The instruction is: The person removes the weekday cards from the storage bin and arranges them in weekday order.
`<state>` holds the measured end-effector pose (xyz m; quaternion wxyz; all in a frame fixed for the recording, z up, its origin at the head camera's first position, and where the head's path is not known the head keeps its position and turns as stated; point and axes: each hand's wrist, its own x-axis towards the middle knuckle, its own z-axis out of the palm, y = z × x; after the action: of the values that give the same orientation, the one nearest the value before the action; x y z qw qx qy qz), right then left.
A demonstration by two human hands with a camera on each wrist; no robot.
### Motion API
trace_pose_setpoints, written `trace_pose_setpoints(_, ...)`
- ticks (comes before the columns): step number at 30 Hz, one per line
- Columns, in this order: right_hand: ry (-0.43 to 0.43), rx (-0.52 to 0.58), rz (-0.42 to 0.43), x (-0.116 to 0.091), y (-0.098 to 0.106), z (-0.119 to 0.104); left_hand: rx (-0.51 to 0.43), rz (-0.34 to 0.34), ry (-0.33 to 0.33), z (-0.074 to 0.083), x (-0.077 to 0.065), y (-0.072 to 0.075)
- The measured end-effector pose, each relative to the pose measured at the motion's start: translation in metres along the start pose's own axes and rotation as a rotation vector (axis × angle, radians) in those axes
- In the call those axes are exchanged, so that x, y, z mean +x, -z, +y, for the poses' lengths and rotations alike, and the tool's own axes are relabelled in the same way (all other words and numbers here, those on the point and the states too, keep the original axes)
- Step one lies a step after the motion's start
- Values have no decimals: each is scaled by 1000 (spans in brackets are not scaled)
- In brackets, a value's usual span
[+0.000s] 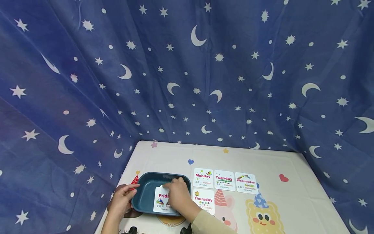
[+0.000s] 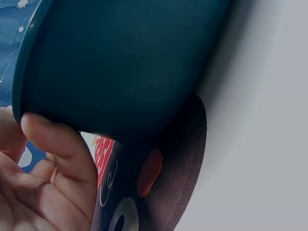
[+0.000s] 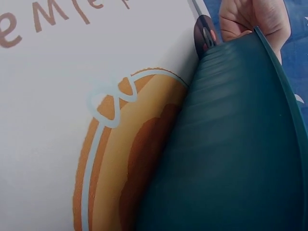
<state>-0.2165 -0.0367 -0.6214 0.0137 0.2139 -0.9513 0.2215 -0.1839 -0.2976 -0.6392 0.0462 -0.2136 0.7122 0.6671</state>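
A dark teal plastic tub [image 1: 146,190] stands at the table's near left. My left hand [image 1: 120,199] grips its left rim, the thumb [image 2: 53,137] against the outer wall and fingers behind the edge. Over the tub's right half, my right hand [image 1: 179,195] holds a white card [image 1: 160,201] printed "Friday", covering part of its right side. In the head view the card faces up and overlaps the tub's front wall. From the right wrist, the tub's outer side [image 3: 231,134] shows, with the left hand at its far end; the right hand is out of that view.
Right of the tub lie cards reading Monday [image 1: 203,182], Tuesday [image 1: 224,183] and Wednesday [image 1: 246,188] in a row. The Thursday card [image 1: 205,195] lies below Monday, partly behind the right hand. A cartoon-print cloth [image 1: 280,201] covers the table; a blue star-patterned curtain [image 1: 216,74] hangs behind.
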Motion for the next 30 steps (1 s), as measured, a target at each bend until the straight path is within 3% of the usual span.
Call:
trace_pose_setpoints(14,-142,478,-15,3,15,1,15,8,7,-1,0,1)
trace_pose_setpoints(19,-160,543,-3,4,20,4,16,11,5,-1,0,1)
trace_pose_setpoints(30,-196,575,5,8,37,12,10,18,-1,-1,-1,0)
